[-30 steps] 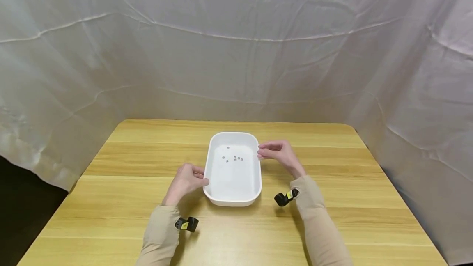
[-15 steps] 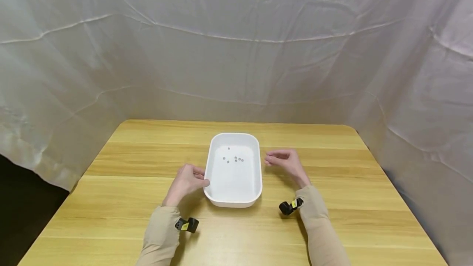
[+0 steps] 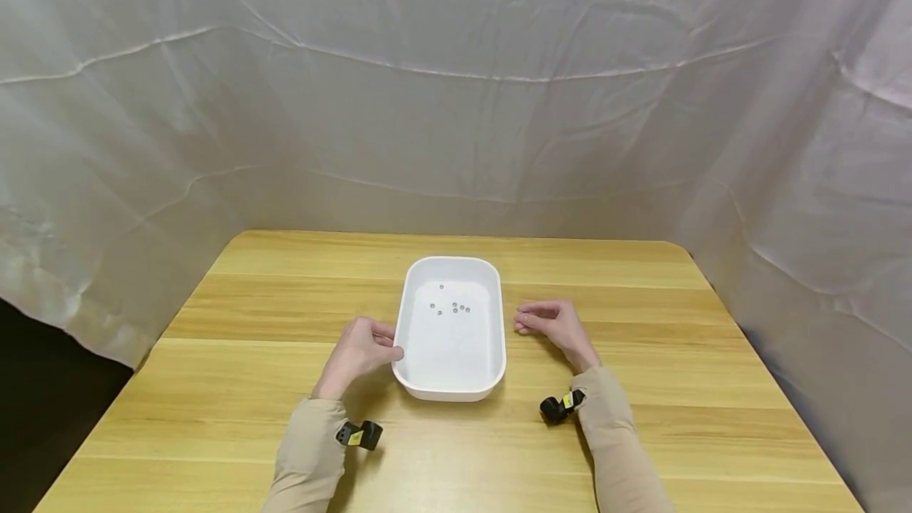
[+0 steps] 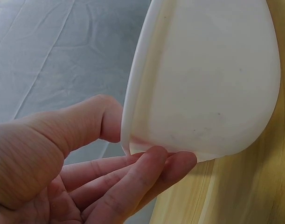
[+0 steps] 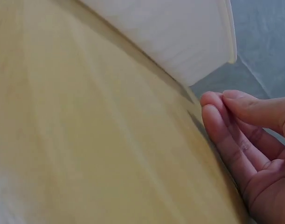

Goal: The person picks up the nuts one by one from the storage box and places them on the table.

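A white rectangular tray (image 3: 450, 359) with rounded corners stands on the wooden table. Several tiny round grey pieces (image 3: 454, 307) lie loose on its floor, toward the far half; their kind is too small to tell. My left hand (image 3: 362, 351) holds the tray's left side near the front corner, thumb at the rim. In the left wrist view, that hand's fingers (image 4: 149, 168) bear against the tray's outer wall. My right hand (image 3: 559, 327) rests on the table right of the tray, apart from it. Its fingers (image 5: 216, 122) are loosely curled, thumb near the index fingertip, nothing visible between them.
The wooden table (image 3: 235, 386) extends around the tray on every side. Grey cloth (image 3: 456, 141) hangs behind it and along both sides. A small black wrist camera (image 3: 361, 435) is on the left sleeve, another wrist camera (image 3: 559, 407) on the right.
My right hand has left the tray's right rim and moved right and toward me, down beside the tray. The left hand and the grey pieces stay essentially where they were.
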Demonstrator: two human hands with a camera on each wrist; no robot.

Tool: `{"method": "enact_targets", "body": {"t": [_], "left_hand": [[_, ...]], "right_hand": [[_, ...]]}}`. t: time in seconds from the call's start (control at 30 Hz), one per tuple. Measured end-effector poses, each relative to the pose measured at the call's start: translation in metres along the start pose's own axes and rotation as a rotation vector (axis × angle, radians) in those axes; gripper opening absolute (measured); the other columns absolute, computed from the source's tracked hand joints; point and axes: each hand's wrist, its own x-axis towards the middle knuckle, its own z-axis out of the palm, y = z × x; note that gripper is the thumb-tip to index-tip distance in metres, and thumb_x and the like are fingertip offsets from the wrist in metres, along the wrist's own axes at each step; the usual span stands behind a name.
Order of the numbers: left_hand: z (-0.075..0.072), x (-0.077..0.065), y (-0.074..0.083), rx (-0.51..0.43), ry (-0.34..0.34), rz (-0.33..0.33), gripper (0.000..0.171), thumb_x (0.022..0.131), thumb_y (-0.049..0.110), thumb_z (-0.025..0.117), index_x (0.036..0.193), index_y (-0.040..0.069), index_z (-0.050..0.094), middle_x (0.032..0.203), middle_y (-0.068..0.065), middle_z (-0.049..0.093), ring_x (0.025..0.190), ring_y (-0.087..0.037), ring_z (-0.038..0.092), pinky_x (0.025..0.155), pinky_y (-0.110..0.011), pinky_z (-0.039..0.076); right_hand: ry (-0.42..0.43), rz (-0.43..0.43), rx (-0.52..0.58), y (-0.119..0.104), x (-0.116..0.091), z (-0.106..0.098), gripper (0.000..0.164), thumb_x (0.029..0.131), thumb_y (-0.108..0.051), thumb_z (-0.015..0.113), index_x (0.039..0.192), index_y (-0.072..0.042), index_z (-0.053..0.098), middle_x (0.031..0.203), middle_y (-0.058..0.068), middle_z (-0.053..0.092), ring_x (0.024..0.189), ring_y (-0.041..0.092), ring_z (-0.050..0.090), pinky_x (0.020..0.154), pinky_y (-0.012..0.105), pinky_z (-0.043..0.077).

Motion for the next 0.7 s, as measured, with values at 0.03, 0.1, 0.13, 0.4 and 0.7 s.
{"method": "enact_targets", "body": {"t": [0.03,0.1,0.13,0.4,0.7], "left_hand": [[0.000,0.000,0.000,0.001,0.001,0.000,0.032,0.075,0.002,0.074,0.105,-0.008,0.073,0.099,-0.023,0.076,0.090,-0.029,0.075,0.082,-0.038,0.062],[0.000,0.000,0.000,-0.002,0.000,0.002,0.032,0.075,0.002,0.074,0.105,-0.008,0.073,0.099,-0.023,0.076,0.089,-0.029,0.075,0.081,-0.038,0.062],[0.000,0.000,0.000,-0.003,0.000,0.003,0.032,0.075,0.002,0.074,0.105,-0.008,0.073,0.098,-0.023,0.076,0.089,-0.029,0.075,0.081,-0.038,0.062],[0.001,0.000,0.000,-0.002,-0.005,-0.001,0.033,0.075,0.003,0.074,0.106,-0.009,0.073,0.098,-0.023,0.077,0.089,-0.029,0.075,0.082,-0.039,0.062],[0.000,0.000,-0.001,-0.018,-0.013,-0.009,0.032,0.075,0.003,0.075,0.105,-0.008,0.072,0.098,-0.022,0.077,0.088,-0.028,0.075,0.082,-0.039,0.062]], "right_hand": [[0.005,-0.008,-0.007,0.001,0.000,0.000,0.034,0.091,0.006,0.065,0.119,0.023,0.059,0.104,0.033,0.072,0.079,0.015,0.076,0.079,0.029,0.064],[0.013,-0.024,-0.017,0.003,0.000,0.001,0.033,0.091,0.005,0.065,0.118,0.023,0.059,0.103,0.033,0.072,0.079,0.014,0.076,0.078,0.028,0.064],[0.017,-0.031,-0.028,0.004,0.000,0.001,0.033,0.091,0.005,0.066,0.118,0.023,0.059,0.104,0.034,0.072,0.078,0.013,0.076,0.078,0.028,0.064],[0.058,-0.081,-0.109,0.010,-0.003,0.004,0.029,0.092,0.003,0.065,0.115,0.021,0.063,0.107,0.041,0.068,0.076,0.007,0.074,0.076,0.026,0.064],[0.162,-0.166,-0.320,0.014,-0.004,0.011,0.021,0.091,-0.005,0.071,0.106,0.009,0.074,0.099,0.029,0.075,0.076,0.003,0.069,0.070,0.019,0.060]]}}
